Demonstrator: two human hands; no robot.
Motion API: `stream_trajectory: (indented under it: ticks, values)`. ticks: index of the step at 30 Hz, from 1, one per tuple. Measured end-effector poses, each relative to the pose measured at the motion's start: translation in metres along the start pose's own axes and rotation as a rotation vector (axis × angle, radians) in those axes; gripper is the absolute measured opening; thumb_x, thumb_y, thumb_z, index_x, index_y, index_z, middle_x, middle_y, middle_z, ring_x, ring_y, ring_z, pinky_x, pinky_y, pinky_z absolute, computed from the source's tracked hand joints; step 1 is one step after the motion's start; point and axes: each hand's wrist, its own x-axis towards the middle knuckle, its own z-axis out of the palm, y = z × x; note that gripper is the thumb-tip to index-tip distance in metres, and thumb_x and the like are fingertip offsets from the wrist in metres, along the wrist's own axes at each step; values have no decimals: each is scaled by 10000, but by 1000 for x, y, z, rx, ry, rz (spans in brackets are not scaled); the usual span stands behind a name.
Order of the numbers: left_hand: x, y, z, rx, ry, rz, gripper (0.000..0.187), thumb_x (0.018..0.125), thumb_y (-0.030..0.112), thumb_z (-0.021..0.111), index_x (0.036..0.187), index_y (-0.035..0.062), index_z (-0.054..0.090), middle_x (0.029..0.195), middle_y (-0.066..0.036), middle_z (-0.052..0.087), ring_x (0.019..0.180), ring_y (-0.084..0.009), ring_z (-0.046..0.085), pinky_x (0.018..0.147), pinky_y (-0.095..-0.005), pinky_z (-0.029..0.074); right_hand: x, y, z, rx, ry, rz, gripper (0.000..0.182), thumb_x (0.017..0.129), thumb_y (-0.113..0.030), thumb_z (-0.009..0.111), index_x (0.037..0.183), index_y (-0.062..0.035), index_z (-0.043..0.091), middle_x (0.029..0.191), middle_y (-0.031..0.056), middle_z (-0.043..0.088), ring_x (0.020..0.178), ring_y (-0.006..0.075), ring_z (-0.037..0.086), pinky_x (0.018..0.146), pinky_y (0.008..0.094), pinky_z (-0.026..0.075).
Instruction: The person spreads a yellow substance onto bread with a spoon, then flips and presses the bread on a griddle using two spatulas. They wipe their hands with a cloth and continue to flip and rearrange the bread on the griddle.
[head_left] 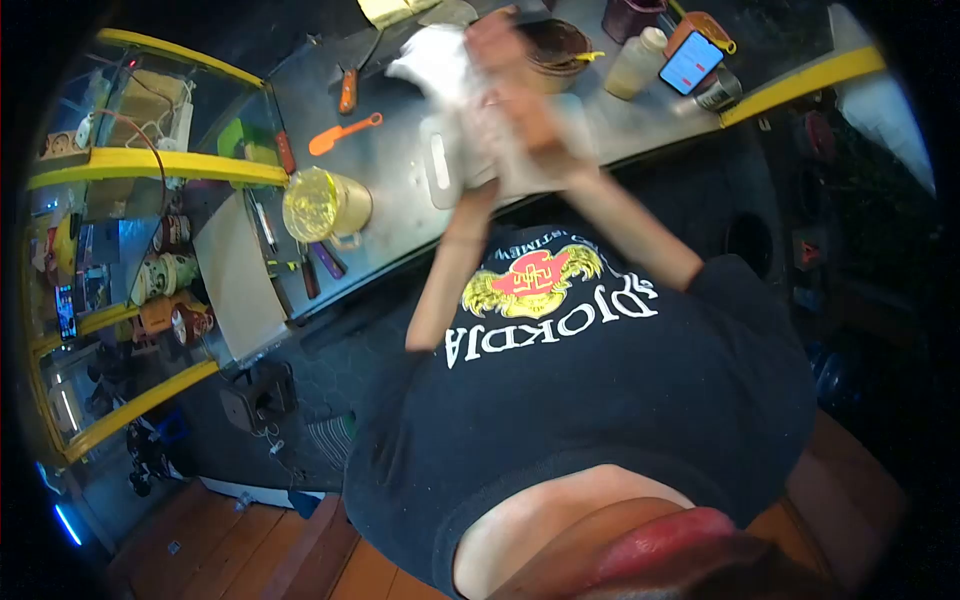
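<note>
My left hand (482, 140) and my right hand (528, 112) are close together over the metal worktop (390, 190), both smeared by motion. Beside and partly behind them is a blurred white cloth or plastic bag (435, 62); I cannot make out which hand touches it. Under the hands lies a whitish board with a handle slot (434, 160). Just beyond my right hand stands a dark brown bowl (560, 45) with a yellow-handled utensil in it. What either hand holds, if anything, is unclear.
At left on the worktop are a jug of yellow stuff (335, 205), an orange spatula (345, 133) and an orange-handled scraper (348, 92). At right are a squeeze bottle (636, 65), a lit phone (691, 61) and a can (718, 90). A yellow-framed glass case (160, 165) stands far left.
</note>
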Motion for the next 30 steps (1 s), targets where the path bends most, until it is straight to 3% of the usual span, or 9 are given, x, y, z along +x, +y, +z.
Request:
stream_trajectory:
  ticks: [1,9,10,16,21,23,27,28,30]
  values:
    - [22,37,33,-179,51,-55,533,1048,287,402,1509,47,289,1419,-77,439,1241,-189,463,1051,-313,377,-7,0,17,-195,-106,78,682,1017,-412,442,1513,31,291,1576,228,273,1494,332,192,1209,412,116]
    - [-6,141,88,-435,-132,-55,808,997,489,419,1588,83,46,1644,-105,87,1513,-247,81,1215,-358,90,-66,-73,-33,33,-9,150,744,1018,-437,420,1531,57,203,1606,247,183,1514,334,124,1216,402,84]
    - [-14,150,90,-433,-193,-67,855,981,528,421,1591,93,10,1655,-103,23,1521,-247,17,1218,-356,43,-80,-84,-37,63,-13,275,735,1021,-425,412,1538,47,189,1613,247,155,1518,328,104,1219,405,68]
    - [-53,175,112,-404,-320,-170,890,976,524,427,1582,66,-38,1650,-155,7,1520,-284,35,1219,-366,71,-123,-123,-66,173,34,393,731,1025,-379,440,1544,49,152,1621,219,153,1514,298,108,1210,393,97]
    - [-79,184,136,-369,-479,-31,898,976,454,456,1564,2,-50,1642,-215,-47,1522,-349,-33,1217,-406,57,-152,-139,-95,140,195,385,680,1014,-320,481,1506,80,235,1522,213,345,1423,288,319,1166,365,215]
    - [-80,189,142,-338,-482,25,882,969,373,498,1563,-11,-28,1637,-235,15,1521,-359,30,1214,-410,105,-153,-143,-106,-127,262,235,670,1000,-311,493,1489,87,266,1508,220,364,1405,302,351,1154,370,249]
    - [-90,181,150,-409,-589,-1,820,942,197,533,1559,-35,45,1600,-268,185,1480,-395,228,1184,-402,237,-164,-145,-130,-538,299,226,564,969,-310,539,1365,86,466,1354,237,475,1240,306,511,1038,389,393]
    - [-90,178,151,-315,-624,42,802,937,182,536,1555,-39,76,1591,-272,204,1467,-407,251,1177,-413,255,-166,-148,-132,-577,335,212,515,945,-267,588,1317,81,516,1231,221,546,1134,292,570,979,387,433]
    - [-91,171,154,-180,-694,49,747,916,141,553,1534,-56,184,1526,-296,323,1389,-444,371,1129,-444,343,-171,-155,-143,-501,327,280,520,931,-240,611,1328,79,509,1202,212,571,1112,289,586,975,382,439]
